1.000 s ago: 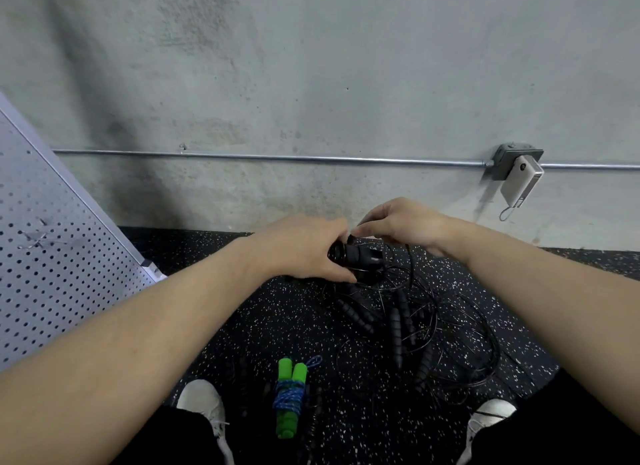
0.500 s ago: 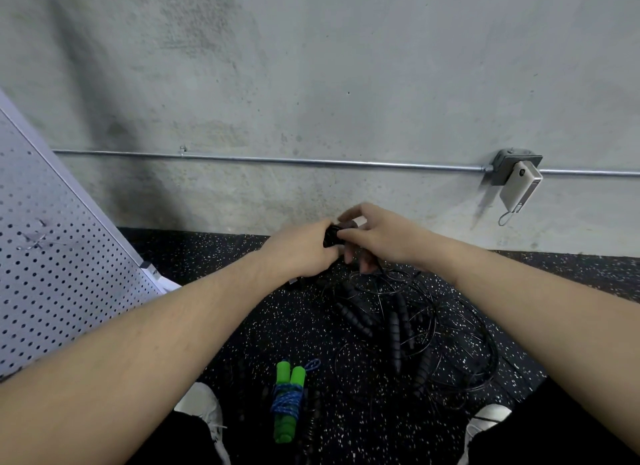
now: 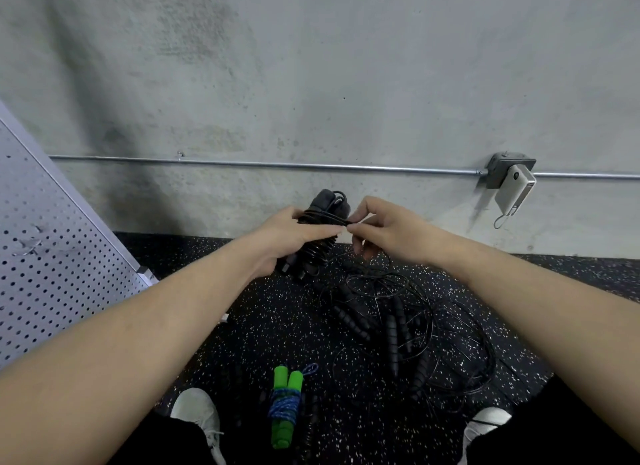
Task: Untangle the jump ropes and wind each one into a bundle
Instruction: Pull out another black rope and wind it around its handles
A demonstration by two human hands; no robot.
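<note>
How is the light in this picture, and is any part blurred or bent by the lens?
Head view: soft, dim light; the white device casts a faint shadow on the wall; the conduit pipe bows from wide-angle distortion; the black rope tangle blends into the dark speckled floor; hands sharp.

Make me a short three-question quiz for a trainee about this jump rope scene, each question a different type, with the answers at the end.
1. True or false: the green-handled rope on the floor is already wound into a bundle.
2. Multiple choice: What does the left hand grip? A) a white shoe B) a pair of black handles with cord wound round them C) the wall pipe
3. Fill in: the right hand pinches the thin black ____ beside the handles.

Key
1. True; blue cord is wrapped round its two handles.
2. B
3. Cord; more black ropes lie tangled on the floor below.
</note>
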